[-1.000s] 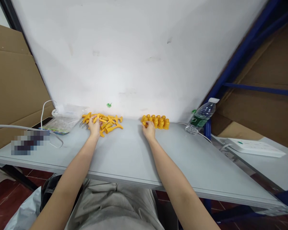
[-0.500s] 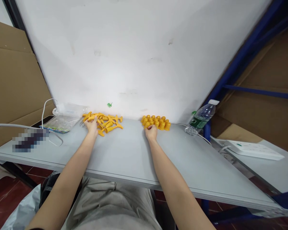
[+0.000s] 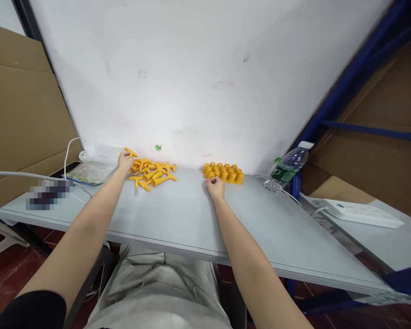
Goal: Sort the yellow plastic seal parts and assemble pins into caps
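Note:
My left hand (image 3: 124, 161) is closed on a yellow T-handled corkscrew (image 3: 130, 152), lifted above the back left of a loose pile. In that pile lie several yellow corkscrews (image 3: 136, 180) with bare metal spirals, mixed with tapered yellow sleeves (image 3: 156, 181). My right hand (image 3: 215, 186) rests on the table at the front left of neat rows of upright yellow sleeves (image 3: 223, 174). Its fingers are loosely curled with a gap between thumb and forefinger, and no object shows in it. Whether it touches the nearest sleeve I cannot tell.
A clear plastic bag (image 3: 92, 172) and a white cable (image 3: 67, 157) lie left of the pile. At the right, a plastic water bottle (image 3: 289, 167) leans by the blue post. A white power strip (image 3: 363, 213) lies on the neighbouring surface. A white panel (image 3: 192, 91) closes the back.
My left hand has risen off the pile toward the back left with a corkscrew in it. A corkscrew with its spiral showing is now visible at the pile's front. My right hand has barely moved.

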The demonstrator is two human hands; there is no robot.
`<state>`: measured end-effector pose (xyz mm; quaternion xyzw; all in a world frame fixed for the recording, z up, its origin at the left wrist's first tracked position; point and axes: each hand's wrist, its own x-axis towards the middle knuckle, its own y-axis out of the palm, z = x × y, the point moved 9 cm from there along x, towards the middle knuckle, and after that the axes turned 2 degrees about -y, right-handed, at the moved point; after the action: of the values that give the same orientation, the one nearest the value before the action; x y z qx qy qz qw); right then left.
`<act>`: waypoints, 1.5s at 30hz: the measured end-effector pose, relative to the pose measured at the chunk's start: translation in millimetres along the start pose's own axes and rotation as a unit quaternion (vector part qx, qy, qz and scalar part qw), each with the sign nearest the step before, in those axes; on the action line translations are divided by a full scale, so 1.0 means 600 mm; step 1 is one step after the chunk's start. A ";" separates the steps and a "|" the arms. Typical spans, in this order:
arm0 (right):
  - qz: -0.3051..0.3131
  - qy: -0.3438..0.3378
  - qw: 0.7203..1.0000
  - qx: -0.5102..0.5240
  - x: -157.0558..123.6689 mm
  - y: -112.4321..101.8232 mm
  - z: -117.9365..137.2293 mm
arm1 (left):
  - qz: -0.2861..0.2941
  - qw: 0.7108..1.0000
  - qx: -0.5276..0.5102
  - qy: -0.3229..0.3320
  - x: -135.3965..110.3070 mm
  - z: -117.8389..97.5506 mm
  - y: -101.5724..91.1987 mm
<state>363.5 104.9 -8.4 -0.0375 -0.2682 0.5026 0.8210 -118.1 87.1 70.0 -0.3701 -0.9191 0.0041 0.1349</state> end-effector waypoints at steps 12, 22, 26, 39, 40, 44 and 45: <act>0.020 0.032 0.999 0.028 -0.008 0.000 0.003 | 0.120 0.963 0.241 0.021 -0.048 0.043 0.074; 0.046 0.001 0.999 -0.012 -0.017 0.009 0.023 | 0.065 0.955 0.288 0.008 -0.026 0.032 0.036; 0.071 -0.046 0.996 -0.040 -0.032 0.031 0.053 | 0.073 0.945 0.318 0.002 -0.011 0.029 0.023; 0.244 -0.247 0.934 -0.082 -0.118 0.192 0.210 | 0.059 0.985 0.116 0.116 -0.057 -0.025 0.033; 0.256 -0.234 0.932 -0.102 -0.121 0.206 0.215 | 0.063 0.989 0.077 0.114 -0.068 -0.025 0.039; 0.329 -0.174 0.914 -0.165 -0.143 0.258 0.222 | 0.069 0.994 -0.060 0.063 -0.110 -0.010 0.067; 0.346 -0.164 0.907 -0.178 -0.150 0.267 0.222 | 0.070 0.993 -0.084 0.051 -0.118 -0.007 0.075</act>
<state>139.1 80.2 16.1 -0.1903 -0.4537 0.6980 0.5203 -37.5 70.9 51.9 -0.4428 -0.8802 -0.0821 0.1494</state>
